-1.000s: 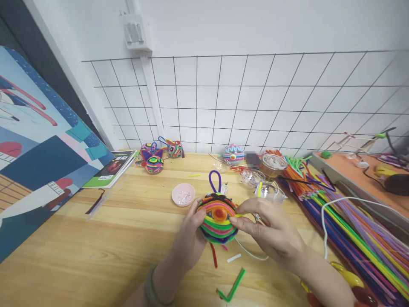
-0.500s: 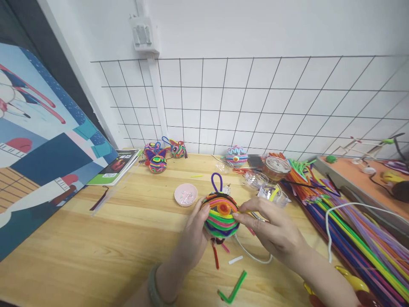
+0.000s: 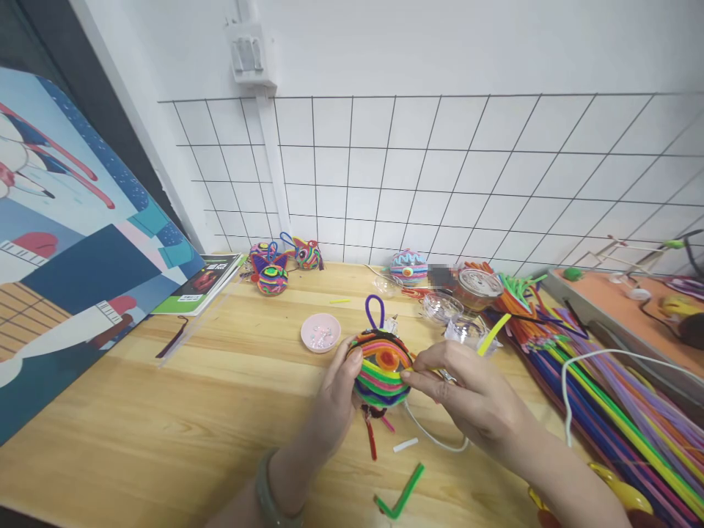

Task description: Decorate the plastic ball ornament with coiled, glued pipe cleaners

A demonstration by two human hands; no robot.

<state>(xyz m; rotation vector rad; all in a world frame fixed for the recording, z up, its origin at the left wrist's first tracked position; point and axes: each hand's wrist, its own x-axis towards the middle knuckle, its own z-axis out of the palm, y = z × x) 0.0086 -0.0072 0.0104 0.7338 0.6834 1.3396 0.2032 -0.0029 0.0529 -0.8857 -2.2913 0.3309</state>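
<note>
A ball (image 3: 382, 385) wrapped in bands of coloured pipe cleaner, with an orange round eye and a purple loop (image 3: 375, 312) on top, is held up over the table. My left hand (image 3: 338, 392) wraps round its left side, thumb on the front. At the ball's right side, my right hand (image 3: 462, 381) pinches a yellow pipe cleaner (image 3: 495, 334) against the surface near the eye. The yellow free end sticks out behind the knuckles. Below the ball hang dark red strands (image 3: 372, 438). A bent green pipe cleaner (image 3: 407, 493) lies in front.
A pink dish (image 3: 320, 334) of small shiny bits sits left of the ball. Finished wrapped balls (image 3: 272, 279) stand at the back. Clear plastic shells (image 3: 441, 308) and pipe cleaner bundles (image 3: 599, 396) lie to the right, crossed by a white cable (image 3: 566, 396). A picture board (image 3: 82, 242) leans at left.
The yellow pipe cleaner's free end has swung up and to the right behind my right hand. Both hands keep nearly the same place on the ball.
</note>
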